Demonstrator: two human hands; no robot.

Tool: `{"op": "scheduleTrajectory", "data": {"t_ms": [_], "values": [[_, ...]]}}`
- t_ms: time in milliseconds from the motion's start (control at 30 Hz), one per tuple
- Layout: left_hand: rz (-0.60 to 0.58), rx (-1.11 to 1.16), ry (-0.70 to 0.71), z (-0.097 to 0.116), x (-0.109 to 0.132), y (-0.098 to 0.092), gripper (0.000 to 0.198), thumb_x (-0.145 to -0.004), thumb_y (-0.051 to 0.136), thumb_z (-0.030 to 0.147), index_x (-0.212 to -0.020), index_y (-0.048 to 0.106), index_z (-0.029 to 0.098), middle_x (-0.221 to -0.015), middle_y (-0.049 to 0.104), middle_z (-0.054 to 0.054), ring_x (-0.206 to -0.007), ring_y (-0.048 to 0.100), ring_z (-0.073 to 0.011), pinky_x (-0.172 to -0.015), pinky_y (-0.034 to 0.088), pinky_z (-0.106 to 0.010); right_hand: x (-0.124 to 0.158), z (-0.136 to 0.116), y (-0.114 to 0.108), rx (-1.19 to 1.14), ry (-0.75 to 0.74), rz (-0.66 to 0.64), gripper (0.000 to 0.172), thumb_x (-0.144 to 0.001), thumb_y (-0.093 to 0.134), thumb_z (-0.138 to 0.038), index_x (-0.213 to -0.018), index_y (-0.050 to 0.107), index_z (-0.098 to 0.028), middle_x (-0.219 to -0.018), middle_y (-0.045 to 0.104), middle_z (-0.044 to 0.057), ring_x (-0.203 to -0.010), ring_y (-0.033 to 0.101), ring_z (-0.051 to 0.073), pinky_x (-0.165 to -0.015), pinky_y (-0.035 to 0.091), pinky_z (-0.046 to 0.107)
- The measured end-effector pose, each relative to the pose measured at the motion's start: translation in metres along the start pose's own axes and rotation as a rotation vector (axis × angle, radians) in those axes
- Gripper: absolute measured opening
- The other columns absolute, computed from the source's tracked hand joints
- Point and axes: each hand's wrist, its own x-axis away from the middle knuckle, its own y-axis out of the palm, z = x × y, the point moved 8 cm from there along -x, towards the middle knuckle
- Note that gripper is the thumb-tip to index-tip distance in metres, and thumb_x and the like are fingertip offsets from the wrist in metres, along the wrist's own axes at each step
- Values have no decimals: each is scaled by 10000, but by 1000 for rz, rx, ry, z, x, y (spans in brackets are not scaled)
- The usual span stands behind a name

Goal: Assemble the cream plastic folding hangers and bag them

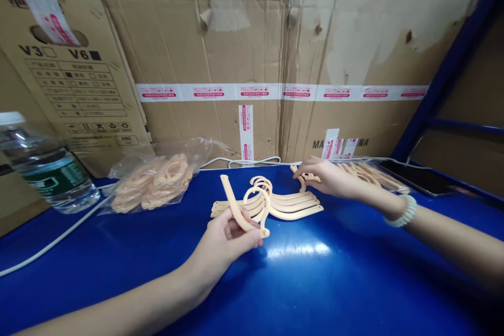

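My left hand (228, 239) is closed around a beige plastic hanger part (232, 200), a curved arm joined to a hook, and holds it tilted above the blue table. Just behind it, several assembled beige hangers (293, 213) lie overlapping, their hooks towards the back. Farther right, my right hand (328, 177) is closed on a small beige hanger arm (302, 182) near the cardboard wall. Part of that piece is hidden by the fingers. A pale beaded bracelet (402, 211) circles the right wrist.
At the left stand a water bottle (51, 173) and a clear bag of beige hooks (169, 178). Behind my right hand lie bagged beige hanger arms (372, 176) and a dark phone (413, 177). A white cable (59, 241) runs along the blue table (315, 289); cardboard (216, 131) closes the back.
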Motion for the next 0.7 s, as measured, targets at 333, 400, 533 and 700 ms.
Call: {"op": "scheduleTrajectory", "data": {"t_ms": [333,400,533,700], "values": [[24,27,49,-2,2,-3,329,-688,809,242,-837,524,176,-725,650,32,-652,633,-115,-631,480,-231,-11,3,4,95,-153,-43,85,-813,598,-188,-809,682,-202,-803,599,59,-762,562,188,-699,441,298],[22,27,47,-4,1,-5,341,-687,813,264,-841,521,179,-733,651,24,-658,639,-126,-627,483,-239,-6,-8,-7,83,-127,112,100,-888,539,-258,-899,617,-197,-732,554,29,-677,523,170,-648,419,298],[39,6,54,-1,2,-5,357,-669,822,277,-823,515,182,-752,656,10,-671,645,-137,-637,500,-254,24,-35,-20,-222,35,497,103,-977,478,-331,-999,483,-231,-606,430,-52,-531,419,132,-515,332,264],[64,-53,26,5,5,1,353,-621,821,236,-776,508,185,-705,650,25,-630,641,-128,-637,516,-257,53,-56,15,-818,238,522,154,-960,558,-371,-1045,567,-243,-550,545,-47,-521,501,121,-559,413,255]]}}
